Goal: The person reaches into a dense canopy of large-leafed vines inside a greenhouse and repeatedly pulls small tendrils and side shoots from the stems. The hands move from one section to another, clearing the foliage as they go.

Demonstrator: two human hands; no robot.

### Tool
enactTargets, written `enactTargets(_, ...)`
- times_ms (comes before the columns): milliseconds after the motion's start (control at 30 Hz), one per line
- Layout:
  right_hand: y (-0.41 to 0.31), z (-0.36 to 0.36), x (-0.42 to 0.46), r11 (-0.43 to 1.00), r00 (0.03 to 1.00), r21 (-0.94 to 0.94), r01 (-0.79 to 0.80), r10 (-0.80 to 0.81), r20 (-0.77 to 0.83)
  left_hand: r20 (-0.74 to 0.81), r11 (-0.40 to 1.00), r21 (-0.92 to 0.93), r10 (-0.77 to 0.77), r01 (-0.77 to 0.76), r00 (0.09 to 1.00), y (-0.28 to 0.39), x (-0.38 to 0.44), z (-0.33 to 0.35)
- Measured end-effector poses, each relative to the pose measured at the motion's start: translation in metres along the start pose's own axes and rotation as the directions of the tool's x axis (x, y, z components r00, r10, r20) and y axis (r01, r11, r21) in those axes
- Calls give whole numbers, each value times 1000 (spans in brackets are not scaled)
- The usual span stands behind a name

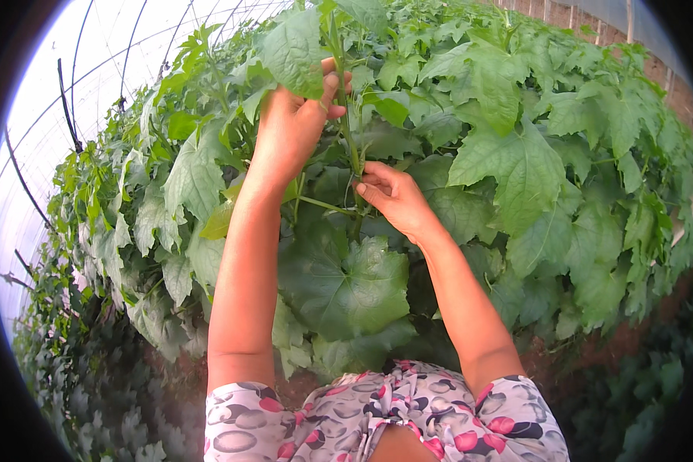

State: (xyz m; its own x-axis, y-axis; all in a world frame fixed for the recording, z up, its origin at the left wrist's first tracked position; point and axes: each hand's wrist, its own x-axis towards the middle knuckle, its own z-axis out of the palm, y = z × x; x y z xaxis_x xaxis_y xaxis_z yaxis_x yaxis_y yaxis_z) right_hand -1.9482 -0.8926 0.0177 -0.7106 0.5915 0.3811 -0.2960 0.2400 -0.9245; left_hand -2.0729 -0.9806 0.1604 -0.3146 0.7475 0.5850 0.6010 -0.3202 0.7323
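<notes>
Both of my hands are at one upright green vine stem [351, 144] with lobed leaves. My left hand [300, 112] is closed around its upper part, thumb and fingers wrapped at the stem; a large leaf [294, 52] hangs over part of this hand. Lower down, my right hand [390, 193] pinches the stem between thumb and fingers, beside a thin pale string [348, 187] that runs along it. A side stalk [326, 205] branches left just under the right hand. A broad leaf [346, 283] spreads below, between my forearms.
Dense leafy vines [514, 161] fill the front and both sides. Curved dark frame poles [66, 104] and a pale translucent cover stand at the upper left. A brown wall [658, 63] with pale posts runs at the upper right. Reddish soil [606, 352] shows low at the right.
</notes>
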Motion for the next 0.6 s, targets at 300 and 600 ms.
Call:
enactTargets(300, 16, 7, -16, 978, 956, 42, 205, -191, -221, 62, 957, -176, 244, -230, 968, 16, -141, 36)
enactTargets(600, 27, 5, -39, 980, 998, 192, 47, -37, -57, -179, 951, -81, -308, 298, 934, -87, -172, 45)
